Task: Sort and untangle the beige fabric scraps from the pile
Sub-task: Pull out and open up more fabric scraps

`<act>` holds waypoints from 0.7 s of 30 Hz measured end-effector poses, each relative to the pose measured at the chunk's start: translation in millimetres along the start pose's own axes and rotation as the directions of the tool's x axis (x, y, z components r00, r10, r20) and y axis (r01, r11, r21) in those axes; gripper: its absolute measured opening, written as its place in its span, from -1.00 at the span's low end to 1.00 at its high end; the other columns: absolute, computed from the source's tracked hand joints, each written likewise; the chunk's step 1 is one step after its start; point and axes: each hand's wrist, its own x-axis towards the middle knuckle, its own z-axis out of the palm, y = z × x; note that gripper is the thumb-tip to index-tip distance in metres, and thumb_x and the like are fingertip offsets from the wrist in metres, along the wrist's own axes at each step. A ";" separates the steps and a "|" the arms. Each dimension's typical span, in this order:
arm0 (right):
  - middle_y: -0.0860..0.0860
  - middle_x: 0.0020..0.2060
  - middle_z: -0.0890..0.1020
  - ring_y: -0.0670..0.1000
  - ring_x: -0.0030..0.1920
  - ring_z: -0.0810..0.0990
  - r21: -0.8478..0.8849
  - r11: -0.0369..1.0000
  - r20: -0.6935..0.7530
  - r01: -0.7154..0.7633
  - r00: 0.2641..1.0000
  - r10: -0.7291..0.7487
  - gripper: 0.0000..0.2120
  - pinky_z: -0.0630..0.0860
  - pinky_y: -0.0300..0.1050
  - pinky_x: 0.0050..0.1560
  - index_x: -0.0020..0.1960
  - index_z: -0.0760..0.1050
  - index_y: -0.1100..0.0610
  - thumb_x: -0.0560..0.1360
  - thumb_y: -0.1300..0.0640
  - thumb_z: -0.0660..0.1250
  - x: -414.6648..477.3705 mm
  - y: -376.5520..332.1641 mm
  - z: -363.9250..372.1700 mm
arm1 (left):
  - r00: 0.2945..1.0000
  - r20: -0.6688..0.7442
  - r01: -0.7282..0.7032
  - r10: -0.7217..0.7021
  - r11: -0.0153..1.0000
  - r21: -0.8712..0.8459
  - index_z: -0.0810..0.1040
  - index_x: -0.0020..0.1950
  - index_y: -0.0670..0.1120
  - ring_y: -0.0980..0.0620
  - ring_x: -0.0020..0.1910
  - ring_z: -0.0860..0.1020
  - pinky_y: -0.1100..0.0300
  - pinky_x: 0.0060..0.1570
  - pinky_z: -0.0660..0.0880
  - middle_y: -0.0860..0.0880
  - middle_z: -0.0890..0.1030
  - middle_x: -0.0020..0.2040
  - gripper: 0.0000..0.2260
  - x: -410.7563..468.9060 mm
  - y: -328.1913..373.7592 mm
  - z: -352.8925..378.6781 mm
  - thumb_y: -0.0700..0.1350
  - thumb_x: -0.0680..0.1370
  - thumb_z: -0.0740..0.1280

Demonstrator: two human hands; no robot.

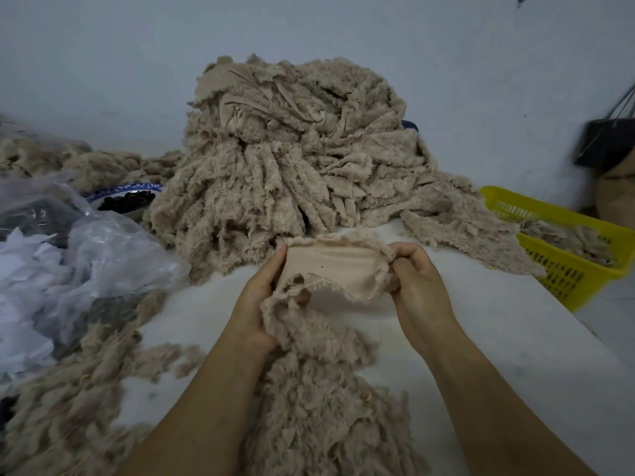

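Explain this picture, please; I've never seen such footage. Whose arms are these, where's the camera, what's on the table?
No machine: a person wears one camera on the head, looking down at their own bare arms. The left hand and right hand hold a beige fleecy fabric scrap between them. Behind lies a big pile of similar beige scraps on the white table. A yellow slotted plastic basket stands at the right, crumpled clear plastic bags at the left.

A: How many hands?
B: Two, a left hand (pixel 255 304) and a right hand (pixel 419 290), with one scrap (pixel 333 266) between them.
A: Containers?
B: One yellow basket (pixel 577 269) at three o'clock, one blue-rimmed bowl (pixel 113 191) at ten. One tall pile (pixel 275 159) at twelve.
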 end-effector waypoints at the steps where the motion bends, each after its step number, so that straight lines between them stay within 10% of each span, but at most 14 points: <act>1: -0.07 -0.44 0.58 -0.12 -0.48 0.50 0.000 1.000 0.009 -0.009 1.000 0.009 -0.72 0.47 -0.26 -0.44 -0.09 0.48 0.13 0.63 0.37 0.07 -1.1 -0.4 0.4 | 1.000 0.009 0.013 -0.013 1.000 0.006 0.70 -0.13 -0.17 0.07 -0.57 0.55 0.25 -0.59 0.50 -0.08 0.65 -0.34 -0.73 -0.4 0.4 0.8 0.02 0.50 0.35; 8: -0.18 -0.40 0.53 -0.19 -0.39 0.46 -0.083 0.996 -0.045 -0.040 0.998 0.036 -0.56 0.39 -0.24 -0.27 -0.33 0.53 -0.08 0.62 0.27 0.15 -5.3 1.1 6.7 | 0.980 -0.088 0.197 -0.177 0.828 0.525 0.70 0.15 -0.06 -0.23 0.16 0.63 -0.09 0.09 0.61 -0.25 0.65 0.18 -0.31 -5.9 -8.7 9.4 0.44 0.28 0.37; 11: -0.15 -0.37 0.51 -0.10 -0.32 0.42 -0.076 0.996 -0.070 -0.042 0.997 0.037 -0.57 0.34 -0.14 -0.22 -0.32 0.50 -0.09 0.62 0.26 0.14 -5.8 -0.2 7.5 | 0.987 -0.058 0.136 -0.150 0.579 0.804 0.73 -0.08 0.08 0.10 -0.18 0.69 0.28 -0.15 0.59 -0.01 0.73 -0.14 -0.66 -7.3 -15.5 13.8 0.30 0.35 0.46; 13: -0.07 -0.34 0.46 -0.02 -0.31 0.34 -0.068 0.996 -0.079 -0.050 0.996 0.045 -0.56 0.29 -0.06 -0.27 -0.33 0.50 -0.09 0.63 0.25 0.12 -6.8 -2.0 8.3 | 0.988 -0.084 0.147 -0.131 0.622 0.769 0.71 -0.05 -0.01 0.07 -0.29 0.66 0.25 -0.26 0.58 -0.08 0.71 -0.17 -0.80 -2.7 -19.0 9.4 0.08 0.45 0.49; 16: -0.03 -0.40 0.40 -0.01 -0.40 0.27 -0.076 0.995 -0.067 -0.058 0.996 0.053 -0.55 0.23 -0.11 -0.39 -0.33 0.50 -0.11 0.63 0.25 0.11 -8.9 -4.3 9.3 | 0.993 -0.112 0.103 -0.042 0.775 0.624 0.64 0.12 -0.03 -0.09 -0.15 0.65 0.05 -0.07 0.58 -0.19 0.69 0.00 -0.82 1.4 -16.7 3.2 -0.07 0.53 0.42; 21: -0.12 -0.29 0.56 -0.09 -0.30 0.47 -0.182 0.980 0.046 0.081 0.996 -0.073 -0.67 0.45 -0.21 -0.29 -0.15 0.56 -0.11 0.64 0.23 0.18 -12.5 -3.1 16.6 | 0.995 -0.036 -0.021 0.091 0.560 0.828 0.47 0.36 0.22 0.24 0.22 0.53 0.26 0.15 0.46 0.24 0.57 0.26 -0.45 1.3 -19.7 12.0 0.33 0.40 0.37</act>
